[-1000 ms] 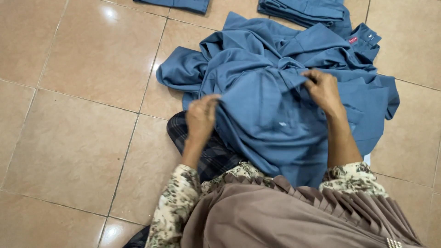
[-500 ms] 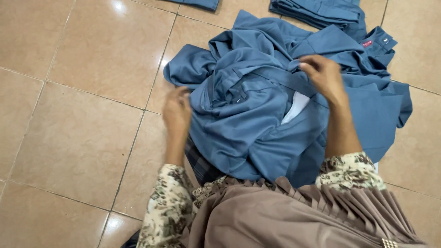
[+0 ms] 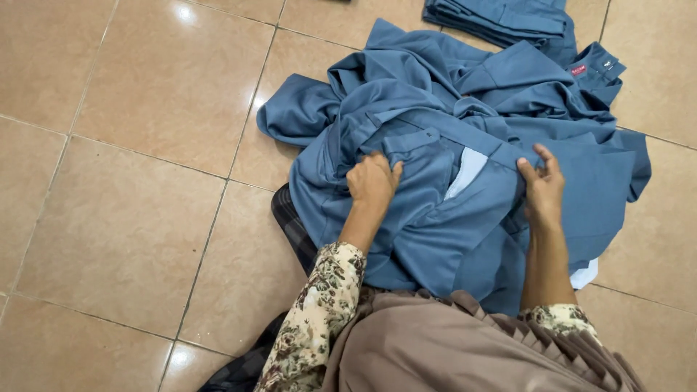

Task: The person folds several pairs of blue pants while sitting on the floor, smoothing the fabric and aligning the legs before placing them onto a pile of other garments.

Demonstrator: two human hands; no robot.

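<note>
1. Nearest the camera, a brown pleated garment [image 3: 465, 348] was seen across the lap, with floral-patterned sleeves [image 3: 312, 327] on both forearms.
2. A dark checked cloth [image 3: 294, 229] was noted just left of the left forearm, partly covered by the blue fabric.
3. The left hand [image 3: 372, 181] was found closed, its fingers curled into a fold of the blue garment [image 3: 435, 210] beside a flap-like piece of it.
4. The right hand [image 3: 541, 185] was seen gripping the same garment at a raised edge, thumb and fingers pinched on the cloth.
5. Between the two hands, the garment was spread in a rumpled heap; a pale lining patch [image 3: 465, 170] was exposed there, closer to the right hand.
6. A white scrap [image 3: 584, 276] was observed below and right of the right forearm, peeking out from under the blue cloth.
7. Beyond the hands, more crumpled blue garments [image 3: 435, 72] were piled; a collar with a small red label [image 3: 579, 70] lay past the right hand.
8. Farthest out, past the right hand, a folded blue stack [image 3: 501, 18] was seen at the frame's top edge.
9. Everything lay on a glossy tan tiled floor [image 3: 131, 145], which stretched well left of the left hand.
</note>
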